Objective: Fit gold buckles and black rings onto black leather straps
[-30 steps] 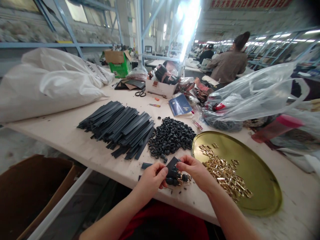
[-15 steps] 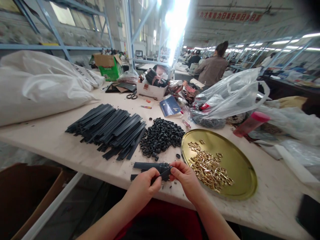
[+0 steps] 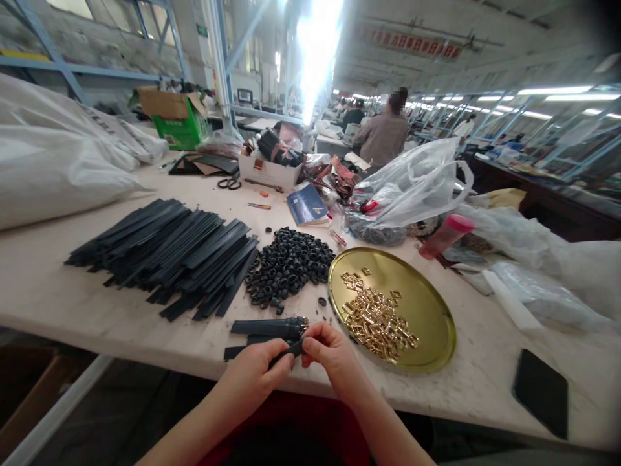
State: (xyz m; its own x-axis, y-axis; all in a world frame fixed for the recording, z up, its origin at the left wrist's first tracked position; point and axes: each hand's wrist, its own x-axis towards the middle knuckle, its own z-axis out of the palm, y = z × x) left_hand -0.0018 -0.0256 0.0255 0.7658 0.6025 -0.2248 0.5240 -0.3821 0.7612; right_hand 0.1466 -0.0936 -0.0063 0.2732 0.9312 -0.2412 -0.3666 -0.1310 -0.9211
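My left hand (image 3: 259,372) pinches a short dark strap (image 3: 295,348) between thumb and fingers at the front edge of the table. My right hand (image 3: 326,349) is closed on the other end of that strap; its fingertips hide whatever is there. Just beyond my hands lie straps with gold buckles (image 3: 264,326) at their right ends. Farther off to the left is a wide pile of flat dark strips (image 3: 165,249). Small black loops (image 3: 291,265) form a heap in the middle. Rectangular gold buckles (image 3: 381,323) lie on a round gold tray (image 3: 427,304) to the right.
A black phone (image 3: 541,391) lies at the front right. Farther back are a blue booklet (image 3: 308,205), scissors (image 3: 229,182), a white box (image 3: 269,173), a clear plastic bag (image 3: 402,188) and a pink-capped bottle (image 3: 446,236). White sacks (image 3: 58,155) stand at the left. A person works behind.
The view has swung to the right, so the table's things sit farther left and the whole phone shows. Both hands keep hold of the strap, now slightly nearer the table edge.
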